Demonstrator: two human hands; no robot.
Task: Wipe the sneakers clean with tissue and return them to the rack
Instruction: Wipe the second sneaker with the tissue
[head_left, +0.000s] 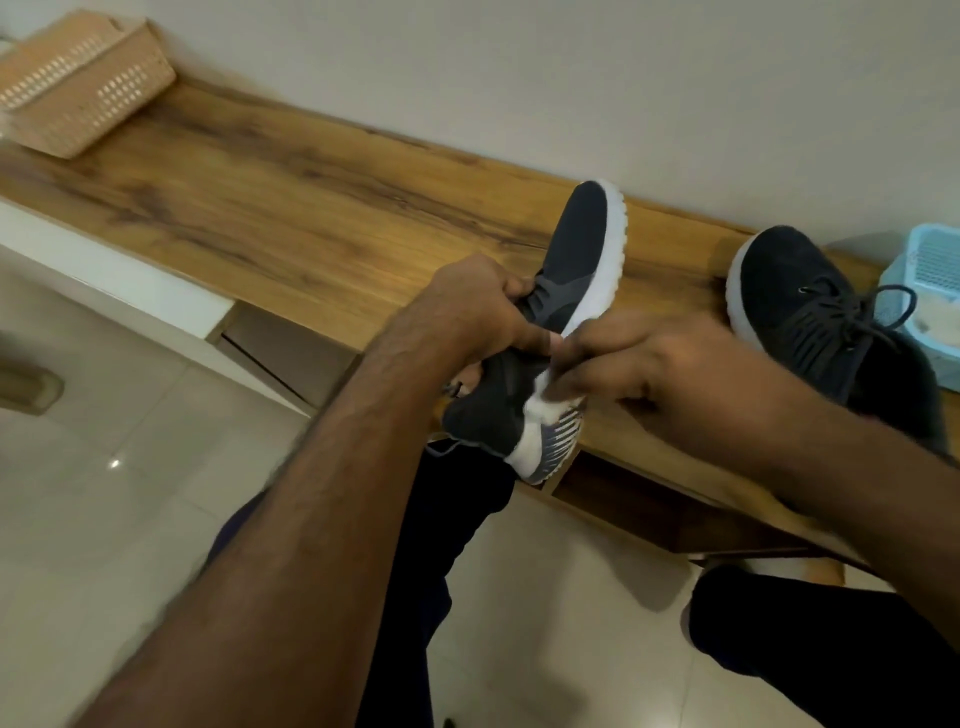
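From the head camera, the left hand (478, 306) grips a dark navy knit sneaker with a white sole (566, 291) above the wooden rack top (291, 208). The right hand (639, 374), blurred, pinches white tissue (545, 410) against its sole. A second matching laced sneaker (810, 322) sits right, beside a light blue plastic basket (930, 270); a beige basket (83, 88) lies far left.

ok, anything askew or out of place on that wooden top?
Little. The beige basket at the far left end sits tilted, its rim turned toward the camera rather than upward. The second sneaker has loose laces trailing toward the blue basket. No spills or damage visible.
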